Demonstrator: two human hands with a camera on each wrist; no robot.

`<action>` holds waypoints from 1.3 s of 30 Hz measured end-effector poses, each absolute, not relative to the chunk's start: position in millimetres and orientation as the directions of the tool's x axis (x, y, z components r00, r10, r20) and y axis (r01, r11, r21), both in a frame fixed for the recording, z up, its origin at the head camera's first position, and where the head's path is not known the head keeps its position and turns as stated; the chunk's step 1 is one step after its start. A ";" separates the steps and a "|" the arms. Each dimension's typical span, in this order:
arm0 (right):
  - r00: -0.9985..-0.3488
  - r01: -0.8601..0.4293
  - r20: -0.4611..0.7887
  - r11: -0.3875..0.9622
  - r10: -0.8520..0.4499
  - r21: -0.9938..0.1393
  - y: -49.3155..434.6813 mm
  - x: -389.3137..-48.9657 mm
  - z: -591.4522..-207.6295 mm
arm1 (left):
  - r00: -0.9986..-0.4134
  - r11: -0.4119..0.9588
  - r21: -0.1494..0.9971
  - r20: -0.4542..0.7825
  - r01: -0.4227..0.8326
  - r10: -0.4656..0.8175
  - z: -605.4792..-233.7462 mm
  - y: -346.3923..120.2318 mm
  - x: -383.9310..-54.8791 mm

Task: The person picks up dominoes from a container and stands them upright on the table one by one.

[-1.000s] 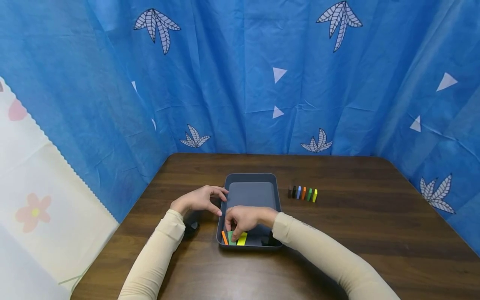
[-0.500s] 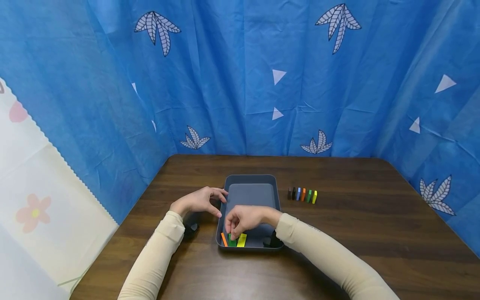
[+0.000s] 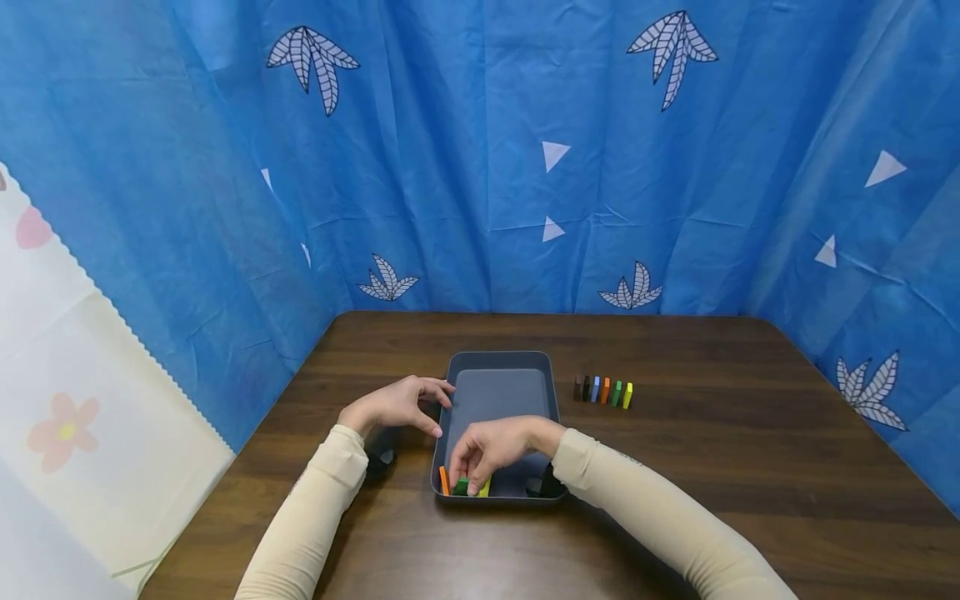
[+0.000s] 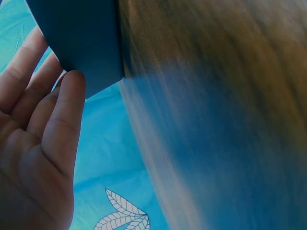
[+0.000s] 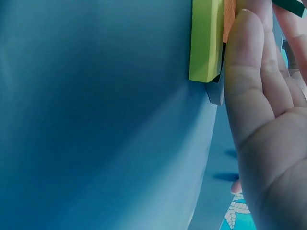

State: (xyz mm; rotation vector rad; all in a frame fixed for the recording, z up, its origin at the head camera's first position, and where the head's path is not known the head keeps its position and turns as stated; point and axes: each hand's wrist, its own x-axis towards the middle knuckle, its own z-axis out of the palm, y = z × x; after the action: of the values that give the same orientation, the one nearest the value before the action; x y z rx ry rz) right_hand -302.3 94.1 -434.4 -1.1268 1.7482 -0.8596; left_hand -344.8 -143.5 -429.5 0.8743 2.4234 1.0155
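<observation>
A dark grey tray point(image 3: 498, 360) lies on the table. Along its left wall my left hand point(image 3: 397, 404) rests with thumb and fingers spread, fingertips at the rim; the left wrist view has this hand point(image 4: 43, 129) against the tray's side point(image 4: 86, 43). My right hand point(image 3: 491, 446) reaches into the tray's near left corner, thumb and bent fingers on either side of a small green block point(image 3: 461, 486). Left of it stands an orange block point(image 3: 444, 481); right of it, a yellow block point(image 3: 485, 488) is partly behind the thumb. The right wrist view shows the yellow block point(image 5: 205, 43) beside the thumb point(image 5: 244, 48).
Right of the tray stands a row of several small blocks, from a brown block point(image 3: 577, 387) to a yellow block point(image 3: 627, 396). The wooden table point(image 3: 712, 433) ends at a blue curtain point(image 3: 487, 167); a pale cloth point(image 3: 90, 375) hangs at the left.
My right hand has shifted slightly toward the tray's near wall, its thumb now overlapping the yellow block. The green block shows less of its face. The left hand stays at the rim.
</observation>
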 end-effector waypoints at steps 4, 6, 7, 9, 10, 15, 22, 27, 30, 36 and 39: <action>-0.203 -0.326 -0.316 0.369 -0.927 -0.871 95.1 -302.1 -433.7 | -0.743 0.550 0.737 -0.100 0.391 0.662 -429.3 -143.3 -343.9; -0.204 -0.331 -0.314 0.367 -0.927 -0.869 95.1 -302.1 -433.3 | -0.743 0.553 0.734 -0.100 0.394 0.661 -429.4 -143.3 -344.2; -0.208 -0.334 -0.308 0.364 -0.928 -0.870 95.1 -302.0 -432.6 | -0.743 0.554 0.734 -0.100 0.394 0.661 -429.6 -143.4 -344.5; -0.217 -0.336 -0.291 0.351 -0.932 -0.874 95.4 -301.6 -431.7 | -0.744 0.556 0.731 -0.100 0.396 0.661 -429.9 -143.5 -345.3; -0.225 -0.339 -0.280 0.344 -0.933 -0.876 95.6 -301.4 -431.1 | -0.745 0.558 0.730 -0.103 0.394 0.660 -430.1 -143.7 -345.6; -0.277 -0.353 -0.220 0.312 -0.935 -0.882 99.0 -300.8 -426.8 | -0.753 0.571 0.727 -0.114 0.382 0.649 -430.3 -143.8 -346.2; -0.366 -0.387 -0.123 0.271 -0.922 -0.881 111.0 -305.3 -414.4 | -0.763 0.574 0.736 -0.123 0.359 0.634 -428.9 -143.6 -345.8; -0.437 -0.415 -0.065 0.265 -0.897 -0.870 121.5 -307.3 -401.3 | -0.752 0.571 0.731 -0.122 0.374 0.648 -428.3 -144.4 -346.4; -0.479 -0.428 -0.020 0.254 -0.877 -0.868 128.9 -307.6 -394.8 | -0.749 0.577 0.722 -0.123 0.383 0.651 -428.2 -144.5 -347.0; -0.556 -0.432 0.072 0.214 -0.828 -0.876 144.4 -306.5 -386.6 | -0.755 0.589 0.710 -0.124 0.386 0.644 -428.4 -144.2 -347.8; -0.596 -0.424 0.093 0.214 -0.798 -0.880 150.8 -304.9 -384.8 | -0.751 0.589 0.708 -0.126 0.389 0.648 -429.1 -144.2 -347.3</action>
State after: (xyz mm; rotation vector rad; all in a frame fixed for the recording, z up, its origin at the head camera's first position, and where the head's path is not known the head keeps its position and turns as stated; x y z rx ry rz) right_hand -304.9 150.8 -384.8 -1.1355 2.1137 -1.3411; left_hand -347.3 -144.2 -429.1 0.8370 2.4495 0.9618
